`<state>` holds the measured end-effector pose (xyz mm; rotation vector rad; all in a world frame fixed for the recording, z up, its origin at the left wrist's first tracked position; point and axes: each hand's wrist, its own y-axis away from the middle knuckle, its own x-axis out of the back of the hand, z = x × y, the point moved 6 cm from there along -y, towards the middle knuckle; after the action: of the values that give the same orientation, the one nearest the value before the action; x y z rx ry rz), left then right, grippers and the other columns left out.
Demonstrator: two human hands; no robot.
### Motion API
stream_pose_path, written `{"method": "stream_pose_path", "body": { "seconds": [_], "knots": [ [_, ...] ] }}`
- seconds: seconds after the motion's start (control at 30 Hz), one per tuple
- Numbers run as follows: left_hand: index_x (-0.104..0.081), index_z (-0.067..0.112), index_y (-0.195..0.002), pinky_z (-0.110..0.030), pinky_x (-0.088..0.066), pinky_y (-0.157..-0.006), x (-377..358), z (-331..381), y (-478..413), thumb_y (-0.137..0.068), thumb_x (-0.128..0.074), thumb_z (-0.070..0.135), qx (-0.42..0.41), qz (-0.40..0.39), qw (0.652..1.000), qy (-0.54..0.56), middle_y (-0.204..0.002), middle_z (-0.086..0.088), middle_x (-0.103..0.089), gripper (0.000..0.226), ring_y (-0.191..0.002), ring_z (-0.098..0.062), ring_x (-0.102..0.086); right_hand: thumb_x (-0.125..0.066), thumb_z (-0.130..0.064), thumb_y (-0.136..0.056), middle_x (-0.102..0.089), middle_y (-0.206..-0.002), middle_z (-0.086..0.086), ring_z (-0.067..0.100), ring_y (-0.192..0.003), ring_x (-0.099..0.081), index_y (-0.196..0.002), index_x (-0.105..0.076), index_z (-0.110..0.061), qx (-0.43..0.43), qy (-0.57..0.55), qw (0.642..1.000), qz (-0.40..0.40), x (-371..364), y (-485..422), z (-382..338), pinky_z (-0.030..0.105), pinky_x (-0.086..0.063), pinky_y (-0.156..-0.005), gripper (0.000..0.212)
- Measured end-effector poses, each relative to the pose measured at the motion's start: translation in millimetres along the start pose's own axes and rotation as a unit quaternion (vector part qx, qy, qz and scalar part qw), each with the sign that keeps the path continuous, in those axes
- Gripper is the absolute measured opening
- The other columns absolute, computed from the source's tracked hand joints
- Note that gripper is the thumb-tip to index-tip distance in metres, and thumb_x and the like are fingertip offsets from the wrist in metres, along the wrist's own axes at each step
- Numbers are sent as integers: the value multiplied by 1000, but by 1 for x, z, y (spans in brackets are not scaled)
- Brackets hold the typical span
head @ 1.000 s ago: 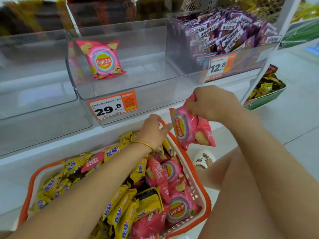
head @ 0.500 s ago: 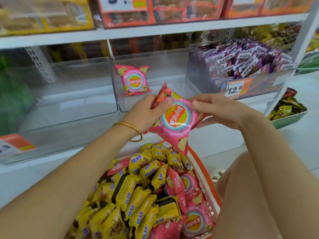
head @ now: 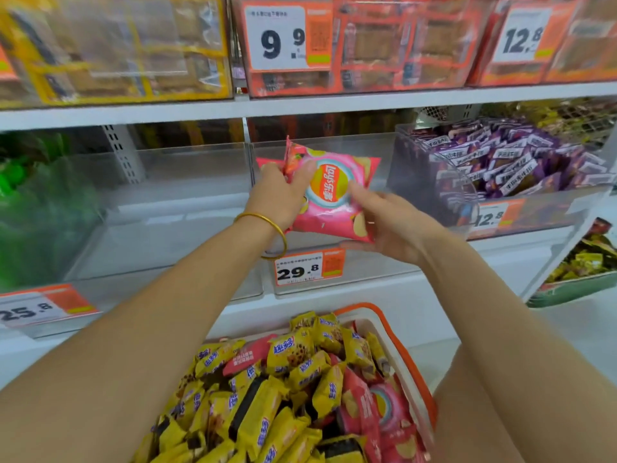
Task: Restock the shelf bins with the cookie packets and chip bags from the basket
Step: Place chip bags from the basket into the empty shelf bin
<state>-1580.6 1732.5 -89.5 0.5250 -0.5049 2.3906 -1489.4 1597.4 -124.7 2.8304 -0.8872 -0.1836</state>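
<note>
A pink chip bag [head: 330,192] hangs in front of the clear middle bin [head: 377,262], which carries the 29.8 tag [head: 309,267]. My left hand [head: 280,192] grips the bag's upper left edge. My right hand [head: 387,222] holds its lower right corner, thumb on the front and fingers underneath. Below, the orange-rimmed basket [head: 384,315] is heaped with yellow cookie packets [head: 267,406] and, on its right side, several pink chip bags [head: 384,409]. The held bag hides most of the bin's inside.
Left of the middle bin stands a clear bin [head: 167,228] with a 25.8 tag. A bin of purple packets [head: 500,162] is on the right. Above runs a shelf of boxed biscuits [head: 384,45]. Green bags [head: 30,208] are at far left.
Both hands have lifted the chip bag from over the basket up to the front of the middle bin. The left hand joined the right on the bag. The view has tilted upward.
</note>
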Motion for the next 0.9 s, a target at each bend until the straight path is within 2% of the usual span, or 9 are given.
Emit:
{"method": "stream_pose_path", "body": {
  "seconds": [0.07,0.13,0.23,0.33,0.47,0.53,0.63,0.8,0.9],
  "knots": [
    [-53,-1,-114,-23,-44,-51,-3,-3,-6,-94,-42,54,0,-8,1000,26,-88,-7,-65,60,-71,-17,-62,-72,-32,-78,-71,-85,1,11,-71,-68,-101,-60,-13,-4,22,1000,18,-3,-10,-7,28,-59,-59,32],
    [-52,-5,-116,-25,-48,-63,3,-5,-12,-96,-46,46,-18,21,999,21,-89,-3,-62,55,-77,-15,-59,-75,-30,-78,-63,-75,-2,7,-64,-62,-94,-60,-12,-1,54,994,100,13,-24,-22,24,-56,-52,28],
    [-53,5,-122,-30,-37,-93,11,3,-14,-93,-57,26,-108,78,975,-176,-117,-6,-53,36,-110,-21,-48,-79,-33,-74,-61,-90,1,14,-77,-60,-107,-54,-13,11,224,960,167,33,-54,-41,26,-53,-51,46],
    [-55,11,-122,-32,-31,-98,12,5,-18,-88,-58,19,-172,92,924,-330,-129,-10,-48,35,-123,-27,-39,-81,-28,-72,-55,-106,5,23,-87,-57,-115,-48,-15,46,445,888,103,14,-89,-45,30,-51,-52,56],
    [-43,13,-137,-43,-33,-110,17,-25,-37,-85,-63,26,-58,-7,931,-359,-142,-13,-38,56,-133,-32,-33,-78,-39,-73,-55,-126,9,27,-112,-52,-132,-48,-16,133,684,716,44,-21,-133,-44,32,-43,-87,70],
    [-41,12,-138,-45,-38,-107,14,-33,-38,-85,-60,18,-42,-54,944,-322,-139,-14,-39,56,-127,-32,-41,-77,-41,-73,-54,-129,7,29,-119,-48,-132,-45,-18,157,717,677,51,-30,-154,-37,37,-40,-100,71],
    [-45,10,-135,-44,-41,-105,12,-38,-37,-85,-58,11,-35,-66,955,-286,-144,-14,-31,51,-124,-31,-44,-78,-31,-73,-54,-128,7,29,-118,-47,-128,-44,-17,190,692,693,61,-38,-173,-27,41,-41,-102,67],
    [-46,11,-137,-42,-42,-104,11,-37,-37,-86,-61,11,-56,-66,962,-258,-139,-11,-34,53,-123,-26,-44,-76,-19,-78,-49,-125,10,26,-117,-43,-124,-50,-13,255,639,722,73,-41,-177,-33,33,-40,-96,53],
    [-46,15,-137,-39,-44,-103,11,-37,-38,-86,-64,13,-62,-57,964,-254,-137,-8,-35,54,-123,-23,-43,-77,-19,-77,-48,-128,10,25,-118,-41,-124,-47,-13,255,649,715,45,-44,-174,-27,32,-39,-96,56]
  ]
}}
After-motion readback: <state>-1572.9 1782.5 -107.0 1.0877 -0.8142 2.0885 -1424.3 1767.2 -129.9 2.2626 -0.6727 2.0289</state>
